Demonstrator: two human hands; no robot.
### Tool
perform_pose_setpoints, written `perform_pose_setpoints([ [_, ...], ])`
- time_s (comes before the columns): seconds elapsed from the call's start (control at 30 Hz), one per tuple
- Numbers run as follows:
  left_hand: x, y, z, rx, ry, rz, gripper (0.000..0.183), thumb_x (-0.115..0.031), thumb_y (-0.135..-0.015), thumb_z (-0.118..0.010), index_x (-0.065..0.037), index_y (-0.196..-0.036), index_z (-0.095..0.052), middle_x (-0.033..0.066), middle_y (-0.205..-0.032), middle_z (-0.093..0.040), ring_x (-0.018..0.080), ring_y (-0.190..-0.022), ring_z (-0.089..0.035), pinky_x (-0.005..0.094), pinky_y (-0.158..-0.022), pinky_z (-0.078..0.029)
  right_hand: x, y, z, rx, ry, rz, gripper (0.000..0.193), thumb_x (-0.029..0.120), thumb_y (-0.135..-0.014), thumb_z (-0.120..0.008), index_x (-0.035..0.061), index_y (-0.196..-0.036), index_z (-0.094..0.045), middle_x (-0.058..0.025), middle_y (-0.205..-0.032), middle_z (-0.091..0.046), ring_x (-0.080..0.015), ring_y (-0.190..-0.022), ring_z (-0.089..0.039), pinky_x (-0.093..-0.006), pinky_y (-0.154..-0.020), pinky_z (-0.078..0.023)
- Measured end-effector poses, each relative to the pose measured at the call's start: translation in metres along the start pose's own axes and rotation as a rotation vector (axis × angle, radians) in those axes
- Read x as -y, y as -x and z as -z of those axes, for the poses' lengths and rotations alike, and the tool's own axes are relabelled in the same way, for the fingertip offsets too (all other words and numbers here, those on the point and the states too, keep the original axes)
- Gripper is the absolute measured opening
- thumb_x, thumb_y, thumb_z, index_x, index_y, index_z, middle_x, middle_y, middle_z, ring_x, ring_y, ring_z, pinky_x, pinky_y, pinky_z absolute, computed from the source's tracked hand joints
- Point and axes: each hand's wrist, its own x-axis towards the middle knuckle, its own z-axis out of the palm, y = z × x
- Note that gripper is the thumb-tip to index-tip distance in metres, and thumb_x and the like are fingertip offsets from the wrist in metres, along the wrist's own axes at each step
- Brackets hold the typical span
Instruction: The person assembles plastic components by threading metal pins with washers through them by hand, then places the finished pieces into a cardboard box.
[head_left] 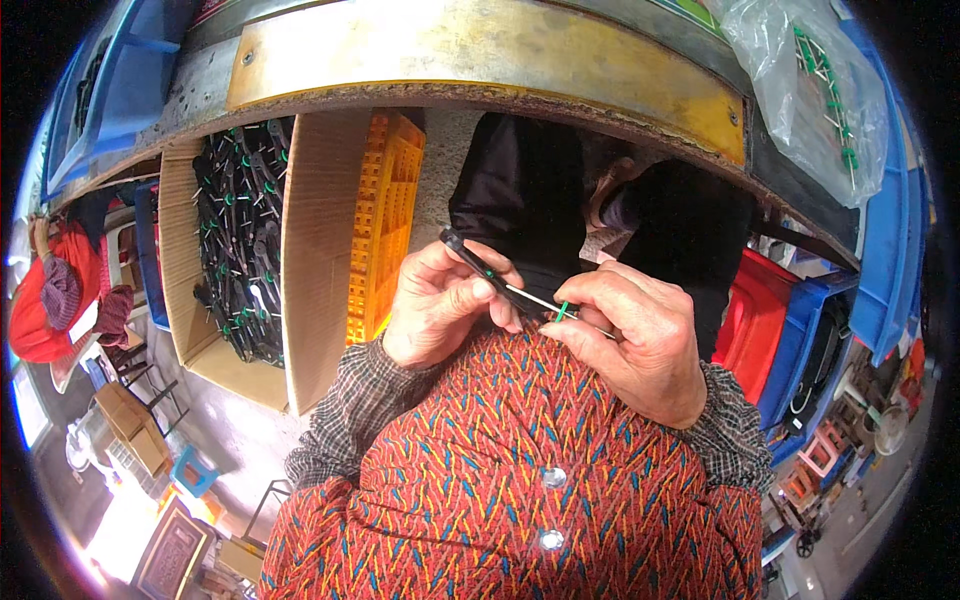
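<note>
In front of my chest, my left hand (435,310) grips a slim black piece (459,245) with a rounded end and a small green spot. My right hand (645,335) has thumb and forefinger pinched on a small green part (563,311). A thin silvery rod (534,298) runs alongside the black piece between the two hands. Whether the rod is joined to the green part I cannot tell. What lies under the right fingers is hidden.
A cardboard box (325,220) of similar black pieces (240,220) stands at left, beside an orange crate (388,200). Ahead is a worn bench edge (480,50). A clear bag (745,35) with green parts hangs over its right end, near blue bins (888,270). Another person sits far left.
</note>
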Motion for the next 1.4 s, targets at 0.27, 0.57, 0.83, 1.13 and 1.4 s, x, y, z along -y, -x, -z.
perform_pose_setpoints([
  [0.27, 0.003, 0.0, 0.0, 0.045, 0.096, 0.037, 0.023, -0.009, -0.089, -0.063, 0.004, -0.107, -0.057, 0.0203, -0.096, -0.063, 0.022, -0.073, -0.063, 0.0395, -0.07, -0.057, -0.001, 0.0, -0.007, -0.016, -0.013, -0.013, 0.017, 0.008, -0.074, -0.071, 0.0011, -0.082, -0.058, -0.0121, -0.069, -0.053, -0.0295, -0.061, -0.057, -0.0381, -0.054, -0.044],
  [0.57, 0.004, -0.001, 0.002, 0.059, 0.027, 0.022, 0.02, -0.007, -0.088, -0.063, 0.005, -0.104, -0.059, 0.0194, -0.094, -0.063, 0.0226, -0.073, -0.065, 0.0362, -0.07, -0.057, -0.002, -0.001, -0.006, 0.015, -0.011, -0.025, 0.017, 0.009, -0.075, -0.07, 0.0013, -0.083, -0.057, -0.0122, -0.07, -0.054, -0.0296, -0.064, -0.058, -0.0385, -0.056, -0.045],
  [0.83, 0.004, -0.003, 0.001, 0.058, -0.005, 0.005, 0.019, -0.005, -0.087, -0.063, 0.005, -0.103, -0.06, 0.0195, -0.092, -0.063, 0.0232, -0.074, -0.066, 0.0358, -0.069, -0.057, -0.006, -0.002, -0.011, -0.041, -0.034, -0.008, 0.021, 0.005, -0.07, -0.075, -0.0012, -0.084, -0.062, -0.005, -0.063, -0.052, -0.0122, -0.05, -0.049, -0.0269, -0.047, -0.037],
  [1.13, 0.001, -0.005, 0.005, 0.061, -0.128, -0.038, 0.017, -0.001, -0.085, -0.065, 0.006, -0.099, -0.062, 0.0191, -0.093, -0.063, 0.0229, -0.074, -0.066, 0.0338, -0.068, -0.056, -0.007, 0.0, -0.01, 0.032, -0.156, -0.19, 0.016, 0.006, -0.074, -0.074, -0.0026, -0.081, -0.062, -0.0054, -0.063, -0.054, -0.0094, -0.051, -0.048, -0.0254, -0.047, -0.037],
  [1.4, -0.005, -0.006, 0.005, 0.054, -0.194, 0.02, 0.015, -0.001, -0.085, -0.065, 0.005, -0.098, -0.062, 0.016, -0.089, -0.064, 0.0213, -0.074, -0.066, 0.033, -0.069, -0.056, -0.007, -0.002, -0.011, -0.011, 0.013, -0.027, 0.018, 0.007, -0.072, -0.072, 0.0006, -0.08, -0.057, -0.0085, -0.067, -0.053, -0.0216, -0.057, -0.054, -0.0334, -0.051, -0.042],
])
